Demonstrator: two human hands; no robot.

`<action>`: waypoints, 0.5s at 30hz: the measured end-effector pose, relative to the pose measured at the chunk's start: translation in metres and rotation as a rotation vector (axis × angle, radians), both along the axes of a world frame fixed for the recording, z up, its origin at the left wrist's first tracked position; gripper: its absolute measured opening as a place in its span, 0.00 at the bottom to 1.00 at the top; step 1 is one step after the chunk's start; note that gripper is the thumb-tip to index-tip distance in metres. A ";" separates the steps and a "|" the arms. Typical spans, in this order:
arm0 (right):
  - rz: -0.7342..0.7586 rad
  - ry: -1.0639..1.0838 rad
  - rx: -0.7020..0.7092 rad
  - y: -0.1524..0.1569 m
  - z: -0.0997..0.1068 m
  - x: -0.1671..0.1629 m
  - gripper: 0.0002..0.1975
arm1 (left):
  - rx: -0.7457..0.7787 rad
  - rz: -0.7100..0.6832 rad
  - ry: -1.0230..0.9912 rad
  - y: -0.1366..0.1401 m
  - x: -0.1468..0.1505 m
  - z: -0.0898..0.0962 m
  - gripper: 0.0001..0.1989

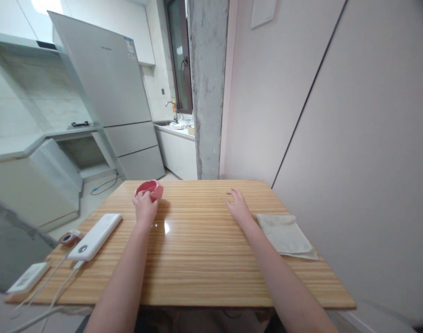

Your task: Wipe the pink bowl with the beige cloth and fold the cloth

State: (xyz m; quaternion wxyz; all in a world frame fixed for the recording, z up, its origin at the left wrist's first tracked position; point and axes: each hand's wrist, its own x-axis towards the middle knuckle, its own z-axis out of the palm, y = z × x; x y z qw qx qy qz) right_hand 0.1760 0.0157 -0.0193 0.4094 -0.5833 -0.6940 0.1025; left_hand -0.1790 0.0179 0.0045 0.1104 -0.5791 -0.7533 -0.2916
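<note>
My left hand [146, 206] grips the near rim of a small pink bowl [157, 190] with what look like notches in its edge. The bowl is at the far left of the wooden table [197, 249], tilted a little; whether its base touches the tabletop I cannot tell. Part of its near side is hidden behind my fingers. My right hand [238, 204] is over the table's right half with fingers apart and nothing in it. Close by my right forearm lies a folded beige cloth [284, 235].
On the table's left are a white power bank [95, 237] with a cable, a small red device [68, 238] and a white box-like item [28, 277]. A wall [319, 138] borders the right side. Beyond stand a fridge [103, 83], a concrete pillar [208, 92] and a sink counter [178, 145].
</note>
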 end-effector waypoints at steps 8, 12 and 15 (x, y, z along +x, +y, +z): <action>-0.085 -0.169 -0.224 -0.022 0.017 0.024 0.14 | -0.125 0.103 0.060 -0.011 -0.028 -0.022 0.17; -0.311 -0.354 -0.357 -0.067 0.011 0.072 0.20 | -0.168 0.102 0.085 -0.009 -0.028 -0.024 0.18; -0.417 -0.446 -0.512 -0.096 0.002 0.099 0.20 | -0.198 0.087 0.039 -0.010 -0.029 -0.022 0.18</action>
